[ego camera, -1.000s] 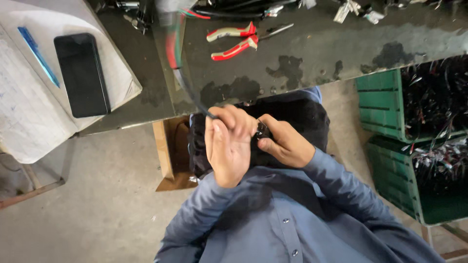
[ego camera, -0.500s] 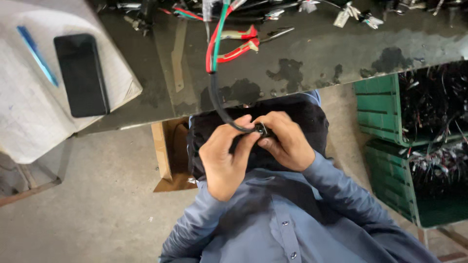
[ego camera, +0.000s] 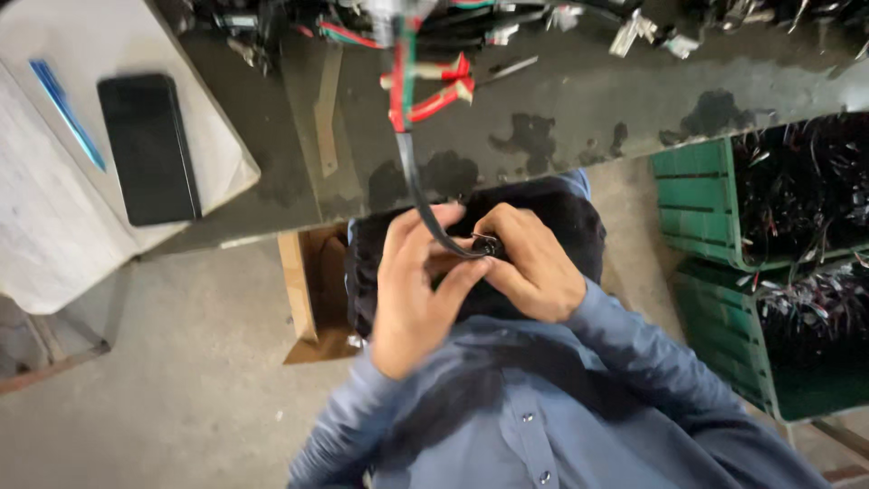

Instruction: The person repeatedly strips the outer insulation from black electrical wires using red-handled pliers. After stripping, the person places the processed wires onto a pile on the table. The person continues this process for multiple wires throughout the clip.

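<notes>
Right at the centre, a black cable (ego camera: 418,195) drops from the bench (ego camera: 579,109) and curls in a hook down to the person's lap, where its end meets a small dark connector (ego camera: 487,244) caught between both hands. The left hand (ego camera: 412,290) is up against it, thumb and forefingers pressed in on the curved cable just short of the tip, fingers blurred so the exact pinch is hard to read. The right hand (ego camera: 534,267) comes in from the other side, fingers curled tight and nipping the connector itself, knuckles up. The two hands touch at the fingertips, low in front of the blue shirt (ego camera: 507,407), over a dark cloth (ego camera: 561,217) lying across the lap.

Follow the cable up: it splits into red and green wires (ego camera: 400,86) at the bench edge, just beside a pair of red-handled pliers (ego camera: 439,86) lying on the dark, stained top. More tangled wiring and pale connectors (ego camera: 634,32) run along the far edge. Off to the left, a black phone (ego camera: 149,149) lies flat on a white sheet (ego camera: 54,208), a blue pen (ego camera: 65,109) near it. On the right, green crates (ego camera: 706,199) stacked with black wire bundles. Below the bench, a brown cardboard box (ego camera: 303,290) on the concrete floor (ego camera: 163,389).
</notes>
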